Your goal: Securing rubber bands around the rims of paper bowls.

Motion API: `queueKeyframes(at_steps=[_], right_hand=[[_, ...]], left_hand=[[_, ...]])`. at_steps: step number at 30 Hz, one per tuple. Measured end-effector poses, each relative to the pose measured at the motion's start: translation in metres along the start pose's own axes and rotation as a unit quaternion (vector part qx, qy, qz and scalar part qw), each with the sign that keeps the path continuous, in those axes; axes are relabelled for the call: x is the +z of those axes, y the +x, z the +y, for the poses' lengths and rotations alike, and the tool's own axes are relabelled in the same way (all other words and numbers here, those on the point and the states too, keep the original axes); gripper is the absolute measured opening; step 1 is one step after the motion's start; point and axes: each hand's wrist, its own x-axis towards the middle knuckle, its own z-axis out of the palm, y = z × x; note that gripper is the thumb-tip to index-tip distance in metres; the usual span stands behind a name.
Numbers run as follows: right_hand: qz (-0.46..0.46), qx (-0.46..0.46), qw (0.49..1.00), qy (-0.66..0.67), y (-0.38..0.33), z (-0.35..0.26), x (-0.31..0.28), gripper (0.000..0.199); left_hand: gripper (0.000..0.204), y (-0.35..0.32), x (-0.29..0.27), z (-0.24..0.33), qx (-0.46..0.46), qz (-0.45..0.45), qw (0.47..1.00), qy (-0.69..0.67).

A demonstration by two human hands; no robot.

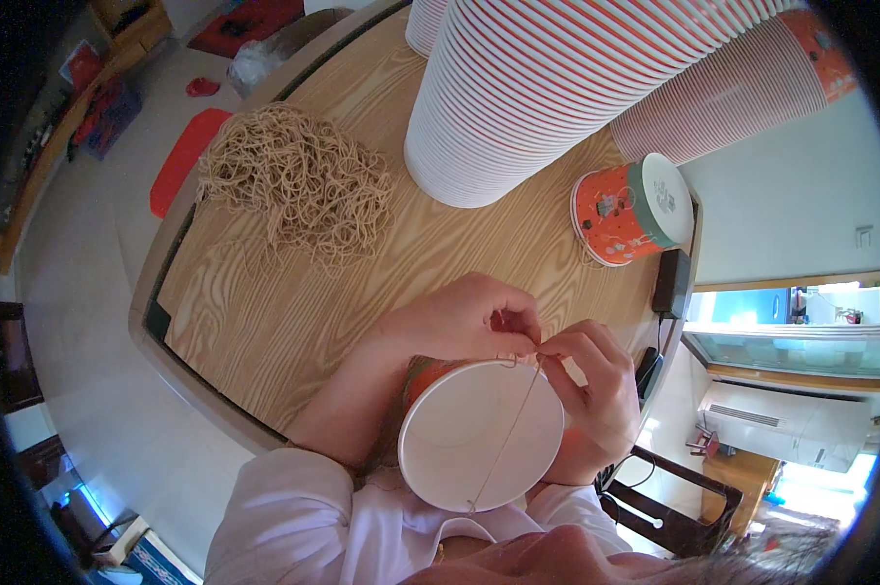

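Note:
An orange paper bucket with a white inside [459, 429] is held against my body, its round opening facing up. A thin tan string [510, 429] runs across the mouth from the near rim to the far rim. At the far rim my left hand [479, 317] is closed, thumb and fingers pinching the string. My right hand [596, 375] pinches it too, and the fingertips of both hands meet just beyond the rim. What the string does between the fingertips is too small to make out.
A tangled heap of tan strings [298, 180] lies at the left of the wooden table [225, 322]. Tall stacks of white paper buckets [518, 107] stand at the back. An orange-and-green bucket [625, 210] rests upside down at the right, near a black power adapter [671, 283].

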Motion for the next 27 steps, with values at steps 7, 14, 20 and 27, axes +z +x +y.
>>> queueKeyframes(at_steps=[7, 14, 20, 27], right_hand=[[-0.03, 0.005, 1.0, -0.005, 0.001, 0.004, -0.002, 0.016], [-0.031, 0.004, 1.0, 0.002, 0.002, 0.004, -0.003, 0.018], [-0.021, 0.01, 1.0, -0.001, 0.001, 0.006, -0.003, 0.018], [-0.024, 0.011, 1.0, -0.013, 0.001, 0.007, -0.003, 0.018]], left_hand=[[0.025, 0.002, -0.001, -0.025, -0.077, 0.023, 0.977, -0.199], [0.025, 0.002, 0.004, -0.006, 0.004, 0.016, 0.999, -0.04], [0.019, 0.002, 0.004, -0.005, -0.038, 0.01, 0.991, -0.125], [0.02, 0.006, 0.004, -0.019, -0.074, 0.002, 0.971, -0.228]])
